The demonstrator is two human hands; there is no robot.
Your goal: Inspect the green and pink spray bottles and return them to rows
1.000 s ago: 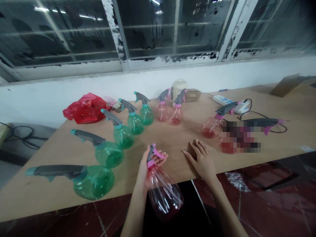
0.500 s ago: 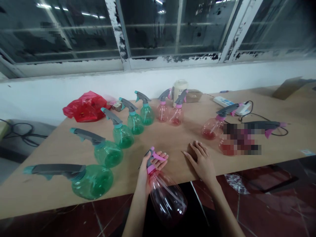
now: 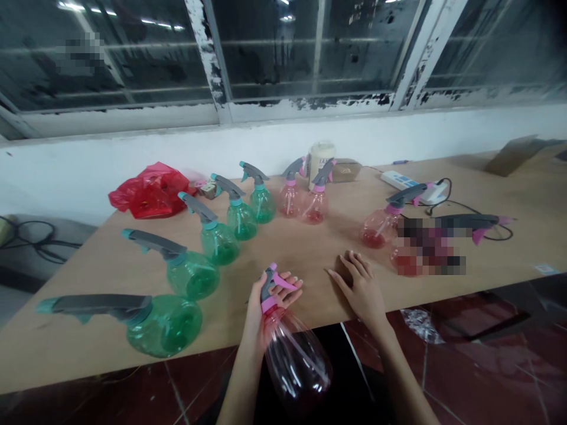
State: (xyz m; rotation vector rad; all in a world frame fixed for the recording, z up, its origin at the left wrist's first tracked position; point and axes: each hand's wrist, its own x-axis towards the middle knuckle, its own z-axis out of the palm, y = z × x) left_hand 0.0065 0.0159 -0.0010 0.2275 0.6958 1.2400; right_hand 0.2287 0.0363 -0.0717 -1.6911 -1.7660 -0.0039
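Observation:
A clear pink spray bottle (image 3: 296, 354) with a grey and pink trigger head is gripped at its neck by my left hand (image 3: 257, 301). It tilts so that its base hangs past the table's front edge, toward me. My right hand (image 3: 361, 289) rests on the tabletop with fingers spread, holding nothing. Several green spray bottles (image 3: 192, 277) run in a slanting row on the left. Two pink spray bottles (image 3: 315, 206) stand at the back middle. Two more are beyond my right hand: one pink spray bottle (image 3: 378, 227), and a nearer one partly blurred out.
The wooden table (image 3: 305, 248) runs along a white wall under windows. A red plastic bag (image 3: 153, 192) lies at the back left. A white canister (image 3: 322, 159), a small cardboard box (image 3: 348, 171), a power strip (image 3: 411, 186) with a black cable and an open carton (image 3: 514, 156) are farther back.
The view shifts slightly. My left hand keeps its grip on the pink spray bottle, which stays tilted with barely any movement; my right hand remains at the same place on the table.

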